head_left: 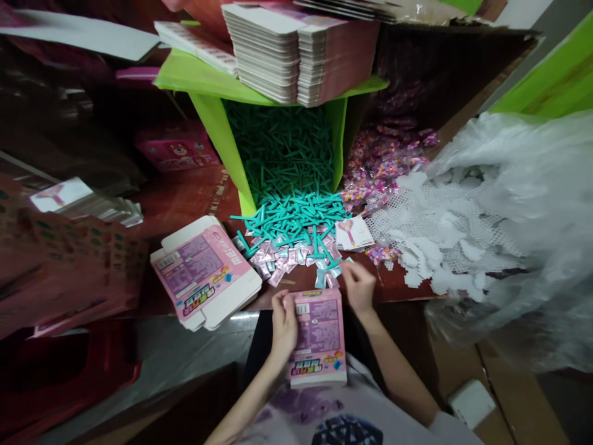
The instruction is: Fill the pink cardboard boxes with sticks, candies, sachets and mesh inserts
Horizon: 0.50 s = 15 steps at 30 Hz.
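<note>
At the desk's near edge, the left hand (pixel 283 324) grips the pink box (pixel 319 337) upright against the lap to steady it, while the right hand (pixel 357 285) pinches a small packet (pixel 334 269) from the pile.

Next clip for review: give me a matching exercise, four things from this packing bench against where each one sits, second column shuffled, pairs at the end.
Things:
1. pink printed carton
2. stack of flat folded cartons
3. heap of teal plastic sticks
4. white netting with paper cut-outs

Places:
A. spilling out of the green open-fronted bin
B. held in the left hand, at the brown table edge
C. on top of the green bin
D. right of the right hand, beside the clear plastic sheet

Pairs: 1-B, 2-C, 3-A, 4-D
</note>
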{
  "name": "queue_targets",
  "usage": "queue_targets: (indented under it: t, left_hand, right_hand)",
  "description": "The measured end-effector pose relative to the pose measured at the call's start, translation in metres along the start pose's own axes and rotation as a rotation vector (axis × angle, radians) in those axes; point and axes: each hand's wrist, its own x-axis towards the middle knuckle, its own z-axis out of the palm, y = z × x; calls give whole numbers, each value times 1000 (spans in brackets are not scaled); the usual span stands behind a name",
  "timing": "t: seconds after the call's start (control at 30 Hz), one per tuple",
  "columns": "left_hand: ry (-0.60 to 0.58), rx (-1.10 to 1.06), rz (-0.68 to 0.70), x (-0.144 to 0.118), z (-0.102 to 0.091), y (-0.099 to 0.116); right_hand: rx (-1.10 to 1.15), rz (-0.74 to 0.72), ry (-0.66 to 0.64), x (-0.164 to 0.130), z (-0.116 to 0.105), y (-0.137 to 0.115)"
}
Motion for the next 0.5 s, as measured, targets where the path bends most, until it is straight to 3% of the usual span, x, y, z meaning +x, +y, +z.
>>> queue_targets:
  t: [0.07, 0.1, 0.2, 0.27, 0.3, 0.37, 0.43, 0.5]
  left_hand:
    - [-60, 4, 128, -1, -2, 31]
    - [-163, 1, 245, -1, -1, 51]
    - [-706, 133, 775, -7, 19, 102]
    - [-946, 377, 1121, -20, 45, 113]
    - [-1020, 510, 1229, -28, 61, 110]
    - [-1208, 719, 1319, -47, 91, 84]
    - [-1435, 842, 1320, -64, 116, 44]
    - [-1585, 864, 1356, -78, 130, 3]
  right_hand:
    - [-329, -57, 262, 35, -20, 9]
    - [-477, -54, 295, 53, -28, 15]
    - [-686, -32, 137, 90, -38, 33]
    - [-673, -28, 65, 98, -37, 41]
    - [-657, -30, 78, 98, -35, 44]
    - [-645, -27, 138, 95, -32, 47]
    - [-648, -13, 161, 92, -31, 49]
    - [-635, -13, 166, 92, -31, 51]
